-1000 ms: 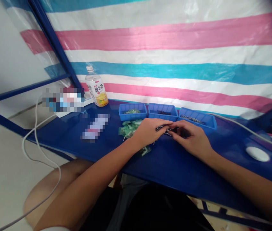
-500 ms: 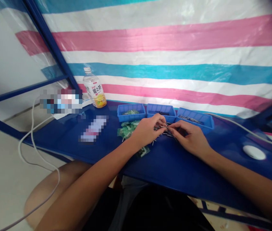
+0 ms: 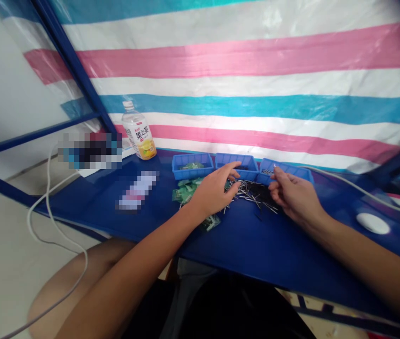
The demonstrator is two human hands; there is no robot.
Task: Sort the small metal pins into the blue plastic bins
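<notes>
Fingers apart and holding nothing, my left hand (image 3: 217, 189) hovers over the left side of a pile of thin metal rods (image 3: 244, 189). My right hand (image 3: 293, 193) is closed in a pinch at the front of the right blue bin (image 3: 306, 175); what its fingertips hold is too small to name. Black pieces (image 3: 260, 192) lie among the rods between my hands. Green packets (image 3: 185, 190) sit left of my left hand. The left bin (image 3: 192, 172) contains green pieces, and the middle bin (image 3: 221, 161) dark ones.
A drink bottle (image 3: 140, 134) stands at the back left of the blue table (image 3: 242, 249). A white oval object (image 3: 373, 223) lies at the right, near a white cable (image 3: 344, 182). Striped sheeting hangs behind, and a blue frame post rises at the left.
My hands have separated. The right one has moved right and slightly up to the right bin, while the left has opened near its earlier place. More of the pile shows.
</notes>
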